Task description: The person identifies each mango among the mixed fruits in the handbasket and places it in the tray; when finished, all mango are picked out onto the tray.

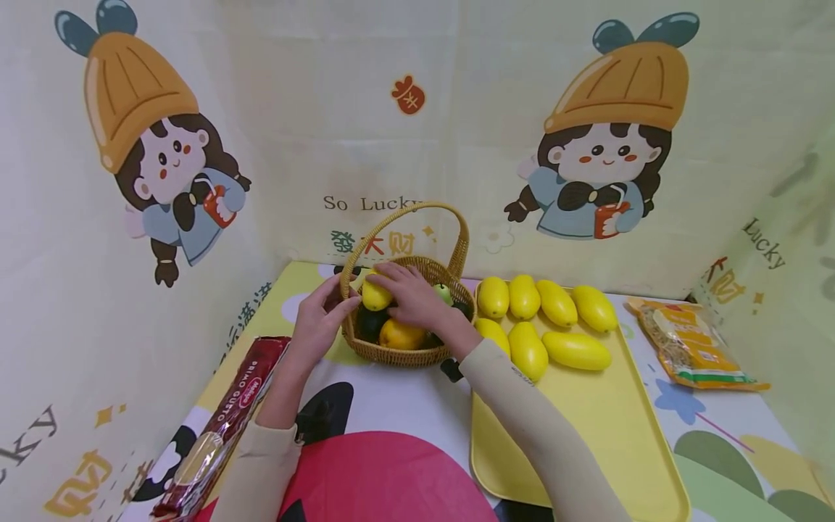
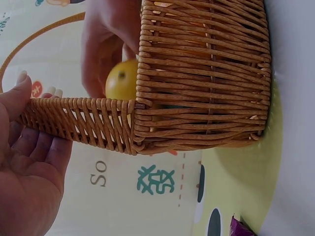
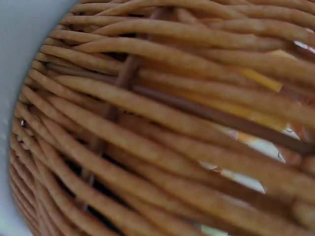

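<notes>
A wicker basket point(image 1: 398, 357) with a tall arched handle holds fruit. My left hand point(image 1: 318, 319) grips the left side of its handle point(image 2: 74, 115), thumb on one side and fingers on the other in the left wrist view. Inside the basket, my right hand point(image 1: 417, 297) curls its fingers round a yellow mango point(image 1: 376, 294) near the left rim. Below it lie an orange-yellow fruit point(image 1: 401, 335) and a dark green fruit point(image 1: 370, 325); a light green fruit point(image 1: 443, 293) shows at the right. In the right wrist view, the basket's weave point(image 3: 147, 118) fills the picture and hides the hand.
Right of the basket, a yellow tray point(image 1: 580, 428) carries several yellow mangoes point(image 1: 530, 351) at its far end. An orange and clear food bag point(image 1: 694, 344) lies beyond the tray. A dark red noodle packet point(image 1: 228, 413) lies at the left, beside my left forearm.
</notes>
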`<control>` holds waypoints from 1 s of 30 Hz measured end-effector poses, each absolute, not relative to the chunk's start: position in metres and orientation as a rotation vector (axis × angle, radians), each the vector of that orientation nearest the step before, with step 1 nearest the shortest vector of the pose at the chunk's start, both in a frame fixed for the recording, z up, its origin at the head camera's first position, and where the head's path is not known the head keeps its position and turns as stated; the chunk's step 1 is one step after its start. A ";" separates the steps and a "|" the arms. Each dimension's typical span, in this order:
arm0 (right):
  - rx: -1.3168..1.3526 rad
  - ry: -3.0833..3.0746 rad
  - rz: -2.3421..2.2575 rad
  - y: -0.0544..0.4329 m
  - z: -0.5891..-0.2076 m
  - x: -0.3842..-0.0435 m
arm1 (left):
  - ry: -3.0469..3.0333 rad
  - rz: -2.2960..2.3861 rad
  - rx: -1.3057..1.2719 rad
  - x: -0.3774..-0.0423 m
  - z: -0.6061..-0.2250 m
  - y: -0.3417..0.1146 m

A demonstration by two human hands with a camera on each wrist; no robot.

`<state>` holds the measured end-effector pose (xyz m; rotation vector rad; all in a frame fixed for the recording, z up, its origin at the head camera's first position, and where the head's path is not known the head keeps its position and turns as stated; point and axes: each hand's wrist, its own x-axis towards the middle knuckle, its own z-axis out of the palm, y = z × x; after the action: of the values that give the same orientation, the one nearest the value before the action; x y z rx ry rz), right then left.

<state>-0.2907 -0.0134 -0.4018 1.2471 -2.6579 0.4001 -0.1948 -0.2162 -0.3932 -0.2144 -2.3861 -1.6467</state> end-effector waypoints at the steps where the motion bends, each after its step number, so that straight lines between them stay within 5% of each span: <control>1: 1.255 -2.656 0.415 -0.012 -0.401 -0.291 | -2.385 -1.645 -0.217 -0.195 -0.393 -0.215; 30: 1.119 -2.698 0.779 0.022 -0.415 -0.284 | -2.383 -1.589 -0.199 -0.190 -0.391 -0.211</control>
<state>-0.2840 0.0222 -0.4153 1.1193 -2.6980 0.7786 -0.1902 -0.2110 -0.3908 -0.1988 -2.3831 -1.5892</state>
